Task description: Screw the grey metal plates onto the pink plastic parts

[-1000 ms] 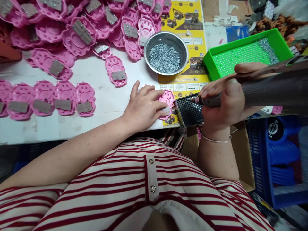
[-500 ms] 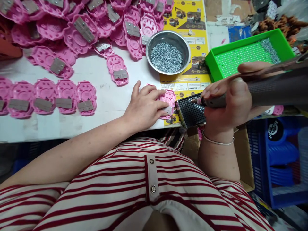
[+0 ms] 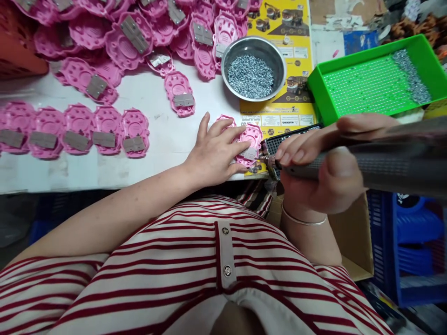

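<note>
At the far left is an orange basket. Next to it, a row of pink plastic covers lies on the white table, each with a gray metal plate near its bottom edge. They sit side by side, perhaps so none gets missed. Behind them is a messy pile of more pink covers.

The left hand lies palm down with its fingers spread wide. It is not closed around anything. Its fingers rest on the pink cover at the table's front edge, probably to stop it sliding. Another pink piece peeks out under the fingers.

The metal bowl of small screws stands just behind, likely to be easy to reach.

The right hand is wrapped tight around an electric screwdriver, with fingers near the tip, maybe to aim it well. The tip points at the cover's plate; I cannot tell if they touch. Under this hand is a black tray with holes. Behind it sits a green basket with more screws.
</note>
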A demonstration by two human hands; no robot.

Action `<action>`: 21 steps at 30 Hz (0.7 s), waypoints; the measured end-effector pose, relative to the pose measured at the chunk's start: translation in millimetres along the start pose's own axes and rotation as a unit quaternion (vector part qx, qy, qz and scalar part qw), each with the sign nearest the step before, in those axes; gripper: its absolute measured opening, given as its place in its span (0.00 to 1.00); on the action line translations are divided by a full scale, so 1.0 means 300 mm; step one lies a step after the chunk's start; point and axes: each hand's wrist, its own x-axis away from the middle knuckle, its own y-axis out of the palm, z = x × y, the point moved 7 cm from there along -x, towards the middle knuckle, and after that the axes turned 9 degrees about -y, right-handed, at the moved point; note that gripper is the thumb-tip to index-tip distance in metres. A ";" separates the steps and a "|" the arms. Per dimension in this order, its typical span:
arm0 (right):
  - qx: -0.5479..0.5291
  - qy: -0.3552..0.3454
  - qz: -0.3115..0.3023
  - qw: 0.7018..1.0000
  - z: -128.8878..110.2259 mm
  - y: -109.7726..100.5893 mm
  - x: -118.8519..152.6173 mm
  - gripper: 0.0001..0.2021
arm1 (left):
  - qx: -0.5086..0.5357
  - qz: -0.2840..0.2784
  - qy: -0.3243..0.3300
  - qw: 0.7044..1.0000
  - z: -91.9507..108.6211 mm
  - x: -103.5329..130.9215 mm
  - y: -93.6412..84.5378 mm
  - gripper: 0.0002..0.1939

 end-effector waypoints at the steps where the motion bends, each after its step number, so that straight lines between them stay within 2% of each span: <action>1: 0.005 0.001 0.006 1.000 0.009 -0.001 0.012 0.09 | -0.001 0.000 -0.001 1.000 0.001 0.000 0.000 0.19; 4: 0.003 0.001 0.034 0.999 0.029 -0.010 0.040 0.13 | -0.003 0.002 -0.003 1.000 0.002 0.000 0.000 0.18; 8: -0.023 0.024 0.031 0.999 0.062 0.003 0.056 0.17 | -0.001 0.005 -0.007 1.000 0.005 -0.002 -0.003 0.17; 11: -0.011 0.042 0.052 0.998 0.081 -0.002 0.065 0.16 | 0.002 0.002 -0.009 1.000 0.006 -0.004 -0.002 0.17; 15: 0.009 0.072 0.041 0.997 0.108 0.001 0.078 0.19 | 0.010 -0.005 -0.009 1.000 0.007 -0.006 -0.002 0.16; 21: 0.054 0.061 0.042 0.996 0.102 -0.003 0.075 0.17 | 0.006 -0.008 -0.006 1.000 0.011 -0.009 -0.007 0.16</action>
